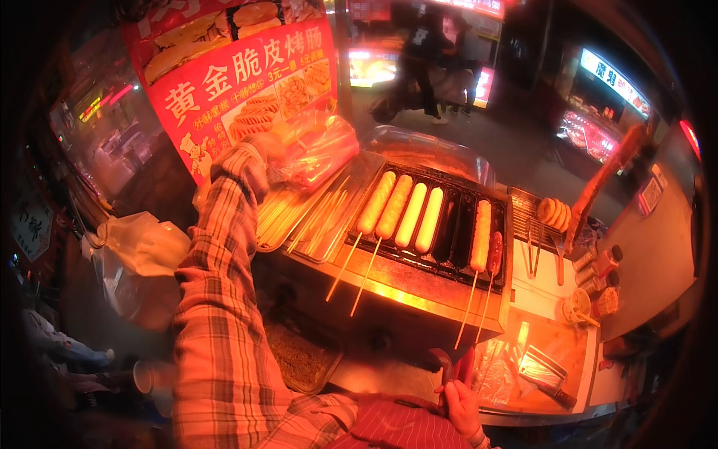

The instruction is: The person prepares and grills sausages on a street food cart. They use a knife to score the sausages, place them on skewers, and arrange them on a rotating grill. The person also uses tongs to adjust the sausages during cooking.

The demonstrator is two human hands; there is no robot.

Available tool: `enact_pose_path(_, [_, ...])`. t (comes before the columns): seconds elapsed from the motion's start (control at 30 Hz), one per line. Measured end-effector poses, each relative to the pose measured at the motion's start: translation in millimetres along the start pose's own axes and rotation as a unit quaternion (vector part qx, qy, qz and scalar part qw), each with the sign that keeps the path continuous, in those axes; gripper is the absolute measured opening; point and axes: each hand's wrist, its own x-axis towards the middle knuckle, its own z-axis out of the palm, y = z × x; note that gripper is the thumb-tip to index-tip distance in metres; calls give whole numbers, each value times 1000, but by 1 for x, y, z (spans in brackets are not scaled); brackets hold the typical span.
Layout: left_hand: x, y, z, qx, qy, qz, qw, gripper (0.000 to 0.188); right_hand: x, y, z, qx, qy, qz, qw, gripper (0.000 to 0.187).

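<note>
My left arm in a plaid sleeve reaches far forward. At its end my left hand (268, 147) is at a clear plastic bag (318, 153) with reddish contents; its fingers are blurred and partly hidden. Low in front of me, my right hand (461, 408) is closed around a reddish, two-pronged object (443, 367), whose kind I cannot make out. Between the hands stands a roller grill (449, 224). On it lie two browned sausages on sticks (392, 206), two pale sausages without visible sticks (428, 219), and another browned sausage (482, 236) beside a thin dark red one (494, 253), both on sticks.
Bundled wooden skewers (288, 213) lie in trays left of the grill, below a red sign (247, 82). To the right are a wire rack (532, 213), tongs (534, 247), jars (598, 269) and a wide-bladed scraper (544, 372). A white bag (146, 243) hangs left.
</note>
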Motion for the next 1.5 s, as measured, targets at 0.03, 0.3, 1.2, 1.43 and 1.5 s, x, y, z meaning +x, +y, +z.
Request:
enact_pose_path(0.03, [-2, 0, 0, -2, -1, -1, 1000, 47, 0, 0, -1, 1, 1, 1, 1000, 31])
enact_pose_path(0.3, [-9, 5, -1, -5, 5, -2, 1000, 53, -4, -3, -4, 29, -18, -5, 999, 31])
enact_pose_path(1.2, [1, 1, 11, -215, 228, 57, 948, 41, 0, 11, -3, 12, 0, -3, 1000, 29])
enact_pose_path(1.43, [-11, 22, -24, -376, 341, 105, 855, 24, 1, 14, -2, -7, -14, -31, 999, 28])
enact_pose_path(1.5, [-29, 41, -40, -330, 364, 128, 861, 23, 2, 21, -3, -23, -15, -49, 998, 28])
